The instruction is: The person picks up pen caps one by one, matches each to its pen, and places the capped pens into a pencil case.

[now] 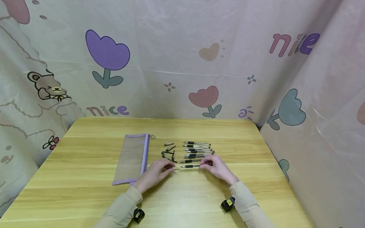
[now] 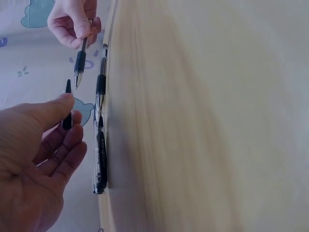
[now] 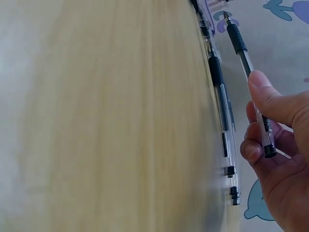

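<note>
My left hand (image 1: 156, 172) pinches a black pen cap (image 2: 67, 121) between thumb and index finger. My right hand (image 1: 218, 167) holds an uncapped gel pen (image 3: 236, 38) by its rear half, with its clear barrel and black grip showing. In the left wrist view the pen's tip points toward the cap, with a small gap between them. Several uncapped gel pens (image 1: 196, 150) lie in a row just beyond the right hand. Loose black caps (image 1: 168, 154) are scattered beyond the left hand's fingertips.
A mesh zipper pouch (image 1: 131, 158) with purple edges lies flat beside the left hand, partly behind it. All this lies on a wood-grain table (image 1: 182, 199). A patterned cloth (image 1: 159, 57) hangs along the table's back and sides.
</note>
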`<state>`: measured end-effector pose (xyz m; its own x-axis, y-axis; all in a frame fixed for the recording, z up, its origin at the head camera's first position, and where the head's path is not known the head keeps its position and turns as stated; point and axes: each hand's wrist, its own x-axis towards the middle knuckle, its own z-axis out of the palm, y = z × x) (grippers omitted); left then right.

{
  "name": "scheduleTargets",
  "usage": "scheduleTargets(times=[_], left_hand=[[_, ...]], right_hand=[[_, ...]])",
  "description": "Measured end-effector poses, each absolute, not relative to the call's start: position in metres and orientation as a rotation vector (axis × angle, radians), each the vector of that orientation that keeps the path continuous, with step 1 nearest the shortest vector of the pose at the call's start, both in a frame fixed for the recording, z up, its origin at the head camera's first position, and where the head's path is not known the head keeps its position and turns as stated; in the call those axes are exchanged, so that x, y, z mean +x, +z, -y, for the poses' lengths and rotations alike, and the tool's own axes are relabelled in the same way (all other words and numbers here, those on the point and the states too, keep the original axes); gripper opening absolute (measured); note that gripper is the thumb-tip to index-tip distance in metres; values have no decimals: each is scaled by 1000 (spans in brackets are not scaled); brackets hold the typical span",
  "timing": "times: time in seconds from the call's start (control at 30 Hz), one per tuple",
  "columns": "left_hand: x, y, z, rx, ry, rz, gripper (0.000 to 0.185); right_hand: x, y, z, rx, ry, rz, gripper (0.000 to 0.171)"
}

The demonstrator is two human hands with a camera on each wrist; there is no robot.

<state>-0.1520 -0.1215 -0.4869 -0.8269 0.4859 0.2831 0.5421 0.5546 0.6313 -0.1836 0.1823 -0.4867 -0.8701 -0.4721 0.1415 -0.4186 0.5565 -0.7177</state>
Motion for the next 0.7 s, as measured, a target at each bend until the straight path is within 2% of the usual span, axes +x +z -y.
scheduleTargets(times=[0.7], left_hand=[[-151,-486,117,-948,-1147,2682,14]], right_hand=[[-181,-486,-175,-838,-1157,-2753,6]])
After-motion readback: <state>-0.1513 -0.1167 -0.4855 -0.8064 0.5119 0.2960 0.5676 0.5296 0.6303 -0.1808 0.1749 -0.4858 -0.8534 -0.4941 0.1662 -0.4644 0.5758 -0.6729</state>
